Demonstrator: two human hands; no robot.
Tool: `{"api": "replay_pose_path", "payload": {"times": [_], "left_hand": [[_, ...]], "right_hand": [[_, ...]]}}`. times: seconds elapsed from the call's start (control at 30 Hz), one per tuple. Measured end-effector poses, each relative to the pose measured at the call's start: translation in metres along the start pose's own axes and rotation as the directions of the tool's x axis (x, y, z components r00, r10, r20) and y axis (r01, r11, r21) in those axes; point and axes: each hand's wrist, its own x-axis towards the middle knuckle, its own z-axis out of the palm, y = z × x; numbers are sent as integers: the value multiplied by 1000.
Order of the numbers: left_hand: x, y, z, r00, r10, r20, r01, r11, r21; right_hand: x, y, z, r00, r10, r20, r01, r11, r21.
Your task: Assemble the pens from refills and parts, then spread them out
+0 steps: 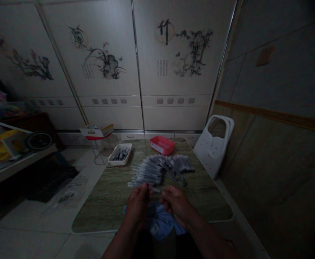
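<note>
A slim, pale pen (154, 189) stretches between my two hands above the near part of the table. My left hand (139, 199) pinches its left end, and my right hand (176, 202) has fingers closed around its right end. Just beyond them lies a wide pile of similar pens (148, 171), with a few dark-tipped ones slanting at its right side. Beneath my hands a blue cloth (161, 221) hangs over the table's near edge. The dim light hides the pen's finer details.
Behind the pile, a white tray (115, 162) holds small dark pieces and a pink box (163, 145) stands on the wooden table (103, 201). A red stool (100, 136) bears a carton (94, 132). A folded white chair (214, 144) leans at the right wall.
</note>
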Motion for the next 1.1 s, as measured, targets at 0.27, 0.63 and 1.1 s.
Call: {"api": "replay_pose_path", "payload": {"times": [0.27, 0.63, 1.1], "left_hand": [[1, -1, -3, 1000, -5, 24, 5, 1000, -6], [6, -7, -6, 1000, 7, 4, -7, 1000, -13], [5, -5, -5, 999, -9, -51, 9, 1000, 4]], "right_hand": [[1, 0, 3, 997, 79, 3, -79, 996, -40], [3, 4, 6, 994, -93, -55, 88, 992, -92], [4, 5, 6, 997, -14, -71, 12, 999, -35]]}}
